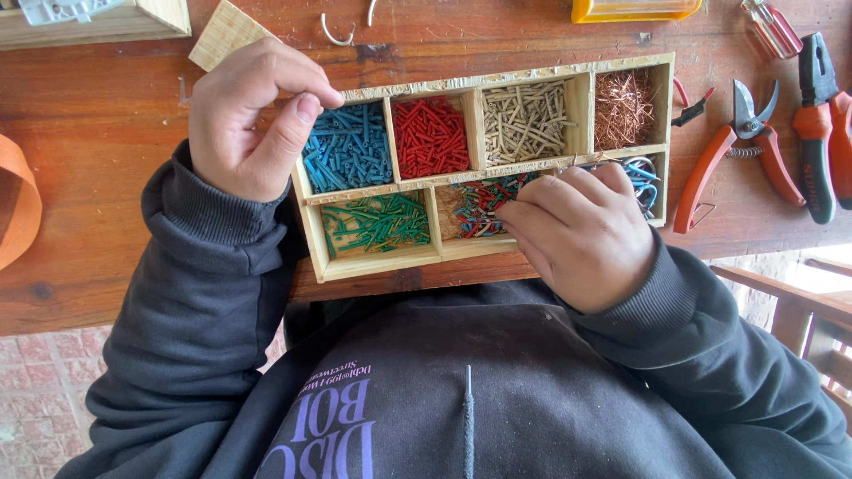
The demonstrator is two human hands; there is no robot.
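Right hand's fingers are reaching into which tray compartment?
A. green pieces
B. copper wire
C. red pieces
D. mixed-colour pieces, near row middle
D: the right hand has its fingers at the mixed-colour compartment in the middle of the near row of the wooden tray, between the green pieces and the far-right compartment.

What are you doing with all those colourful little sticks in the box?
A person in a dark sweatshirt is bent over a wooden tray split into compartments of small coloured pieces: blue, red, tan, green and a tangle of copper wire. The right hand reaches into the mixed-colour compartment. The left hand hovers over the tray's corner, fingers pinched. Pliers and cutters lie beside it.
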